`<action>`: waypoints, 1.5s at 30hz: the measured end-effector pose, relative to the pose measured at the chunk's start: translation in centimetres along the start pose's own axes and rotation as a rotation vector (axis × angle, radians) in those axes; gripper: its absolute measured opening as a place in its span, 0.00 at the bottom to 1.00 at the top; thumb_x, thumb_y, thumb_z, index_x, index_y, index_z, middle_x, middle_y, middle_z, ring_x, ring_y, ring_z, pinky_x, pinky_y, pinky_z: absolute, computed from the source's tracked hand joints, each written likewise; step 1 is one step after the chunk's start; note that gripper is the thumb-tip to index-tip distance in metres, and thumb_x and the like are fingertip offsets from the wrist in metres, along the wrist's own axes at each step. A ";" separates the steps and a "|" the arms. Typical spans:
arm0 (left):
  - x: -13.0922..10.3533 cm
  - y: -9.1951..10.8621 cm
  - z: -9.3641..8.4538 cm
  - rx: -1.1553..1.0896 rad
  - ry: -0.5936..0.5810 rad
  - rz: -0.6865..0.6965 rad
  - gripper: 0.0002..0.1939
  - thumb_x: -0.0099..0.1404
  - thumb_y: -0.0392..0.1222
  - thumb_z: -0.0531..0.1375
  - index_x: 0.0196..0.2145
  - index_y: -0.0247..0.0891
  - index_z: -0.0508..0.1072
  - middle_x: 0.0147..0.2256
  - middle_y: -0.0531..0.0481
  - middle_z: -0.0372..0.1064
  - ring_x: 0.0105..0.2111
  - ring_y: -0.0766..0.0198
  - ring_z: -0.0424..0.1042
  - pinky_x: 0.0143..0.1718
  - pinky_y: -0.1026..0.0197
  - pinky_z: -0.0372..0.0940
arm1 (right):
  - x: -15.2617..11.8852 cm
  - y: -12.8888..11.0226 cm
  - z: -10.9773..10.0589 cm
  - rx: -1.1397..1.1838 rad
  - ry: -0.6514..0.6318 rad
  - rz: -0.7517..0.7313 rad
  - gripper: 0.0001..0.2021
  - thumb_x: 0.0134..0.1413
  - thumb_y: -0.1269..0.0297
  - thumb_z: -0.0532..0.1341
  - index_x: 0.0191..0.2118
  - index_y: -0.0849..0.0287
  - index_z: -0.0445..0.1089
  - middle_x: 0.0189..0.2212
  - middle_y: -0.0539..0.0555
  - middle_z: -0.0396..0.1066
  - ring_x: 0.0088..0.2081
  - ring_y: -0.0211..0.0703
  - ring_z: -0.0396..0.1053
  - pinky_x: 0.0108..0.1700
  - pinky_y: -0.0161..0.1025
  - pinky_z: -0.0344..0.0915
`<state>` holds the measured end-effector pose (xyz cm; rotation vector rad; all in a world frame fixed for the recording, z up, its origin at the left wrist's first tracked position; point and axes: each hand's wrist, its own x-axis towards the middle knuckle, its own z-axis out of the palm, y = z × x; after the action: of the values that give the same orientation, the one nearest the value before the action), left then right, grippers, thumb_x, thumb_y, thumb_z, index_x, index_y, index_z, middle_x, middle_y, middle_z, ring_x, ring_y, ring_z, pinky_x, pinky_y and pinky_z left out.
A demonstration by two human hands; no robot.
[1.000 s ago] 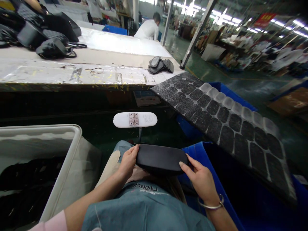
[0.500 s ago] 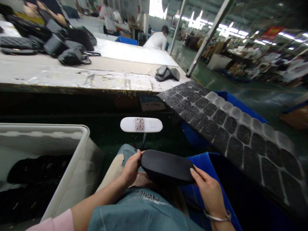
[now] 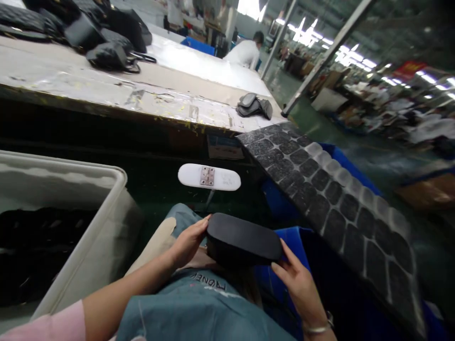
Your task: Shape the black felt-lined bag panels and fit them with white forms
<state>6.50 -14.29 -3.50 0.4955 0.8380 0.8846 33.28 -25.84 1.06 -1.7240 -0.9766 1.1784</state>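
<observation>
A black bag [image 3: 243, 237] with a long, smooth, rounded base is held over my lap, its flat base tilted up toward me. My left hand [image 3: 192, 239] grips its left end, fingers pressed to the side. At the right end, my right hand [image 3: 295, 274] has its thumb on the near edge and fingers behind. The bag's lower part is in shadow. Just beyond it stands a white oval form [image 3: 227, 180] on a thin metal post, a metal plate fixed on top.
To the left is a white bin [image 3: 121, 177] with dark pieces inside. A sloping board [image 3: 320, 180] with rounded dark pieces in rows lies right, above a blue bin [image 3: 298, 237]. Across the front runs a worktable [image 3: 170, 102] with black bags [image 3: 110, 57] and grey pieces [image 3: 250, 104]. A person works behind.
The bag has shifted slightly left and tilted, showing more of its near side. Both hands have moved with it, and my right fingers have changed place on its end. The view has turned a little.
</observation>
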 end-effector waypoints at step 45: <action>-1.8 1.0 1.5 0.064 0.037 -0.007 0.26 0.59 0.46 0.61 0.55 0.42 0.67 0.56 0.46 0.64 0.57 0.51 0.61 0.57 0.54 0.56 | 0.0 -1.7 2.6 0.169 0.220 0.083 0.25 0.51 0.52 0.60 0.53 0.56 0.67 0.51 0.57 0.69 0.50 0.56 0.69 0.37 0.44 0.74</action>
<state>6.61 -15.32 -1.12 0.5328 0.9035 0.8649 30.59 -24.67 1.99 -1.7284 -0.6599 1.0649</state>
